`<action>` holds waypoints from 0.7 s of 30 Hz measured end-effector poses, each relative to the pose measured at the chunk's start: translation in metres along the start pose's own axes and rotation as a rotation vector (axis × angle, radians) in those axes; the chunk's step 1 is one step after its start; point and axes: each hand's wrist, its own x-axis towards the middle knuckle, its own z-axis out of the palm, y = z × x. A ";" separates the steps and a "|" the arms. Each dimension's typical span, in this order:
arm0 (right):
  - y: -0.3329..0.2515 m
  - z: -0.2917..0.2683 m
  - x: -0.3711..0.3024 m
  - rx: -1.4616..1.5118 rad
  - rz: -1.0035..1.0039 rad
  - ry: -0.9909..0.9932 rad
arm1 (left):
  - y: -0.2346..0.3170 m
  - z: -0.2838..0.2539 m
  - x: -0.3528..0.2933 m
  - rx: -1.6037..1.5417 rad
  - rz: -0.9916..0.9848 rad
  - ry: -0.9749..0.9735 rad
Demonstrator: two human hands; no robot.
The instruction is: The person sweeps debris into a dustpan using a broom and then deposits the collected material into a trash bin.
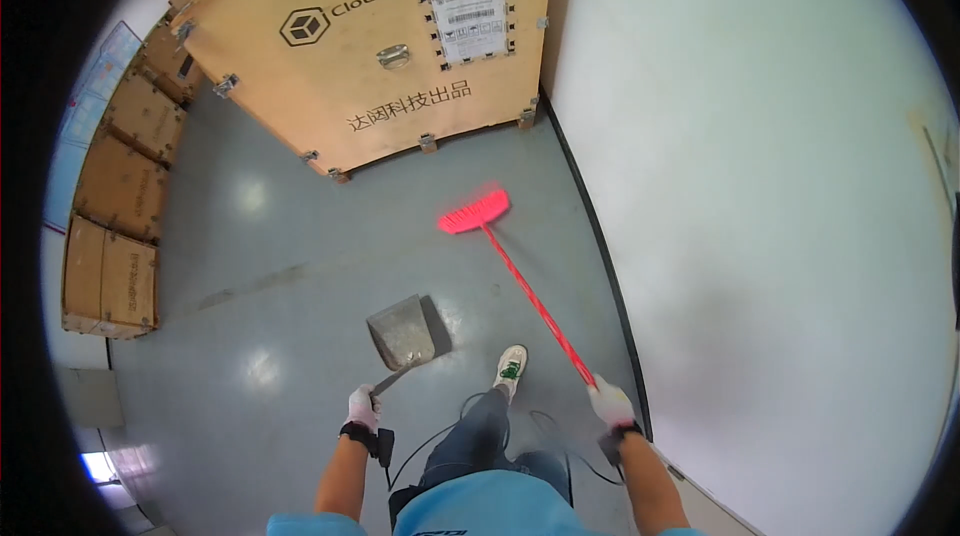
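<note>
My left hand (pixel 364 409), in a white glove, is closed round the handle of a grey metal dustpan (pixel 402 333). The pan hangs low in front of me, left of my foot, with a dark shadow at its right side. My right hand (pixel 611 403), gloved too, grips the upper end of a red broom (pixel 540 308). From there the broom's stick runs forward and left to its bright red head (pixel 475 212), which is out in front of me, short of the large crate. Both wrists wear black bands.
A large wooden crate (pixel 370 56) with metal latches stands ahead. Along the left wall are several more wooden crates (pixel 120 186). A white wall (pixel 760 186) with a dark skirting strip (pixel 600 256) runs along my right. Black cables (pixel 545 426) hang near my legs, over the grey floor (pixel 270 266).
</note>
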 end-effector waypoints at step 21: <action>0.007 -0.116 0.020 -0.023 0.150 0.070 | 0.047 0.061 0.044 -0.153 -0.273 -0.041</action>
